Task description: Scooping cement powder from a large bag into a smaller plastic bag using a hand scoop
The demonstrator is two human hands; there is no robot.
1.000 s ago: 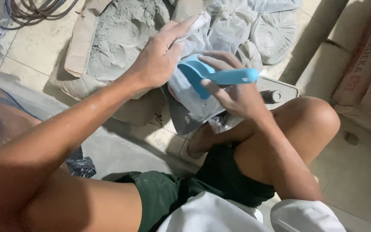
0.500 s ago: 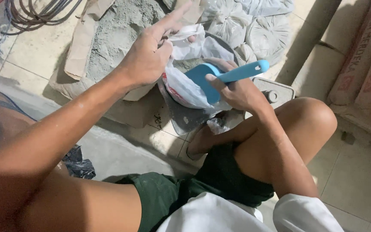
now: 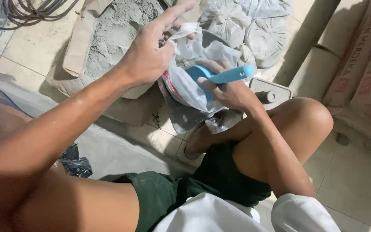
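I sit on the floor with my knees drawn up. My left hand (image 3: pixel 149 53) pinches the rim of a thin white plastic bag (image 3: pixel 190 81) and holds its mouth up. My right hand (image 3: pixel 230 90) grips the handle of a blue plastic scoop (image 3: pixel 220 76), whose bowl is tipped into the bag's mouth. The bag rests on a grey metal scale pan (image 3: pixel 185 116). Just behind my left hand lies a torn brown paper sack of grey cement powder (image 3: pixel 117 25).
Several filled, tied clear bags (image 3: pixel 254 25) lie at the back. A grey pipe (image 3: pixel 308 38) leans to the right of them, with stacked brown paper sacks (image 3: pixel 366 68) at the far right. Coiled cable (image 3: pixel 31 10) lies top left. A crumpled black bag (image 3: pixel 76 161) sits by my left leg.
My left hand has lifted the bag's rim higher and spread its fingers. The scoop has moved down into the bag's mouth.
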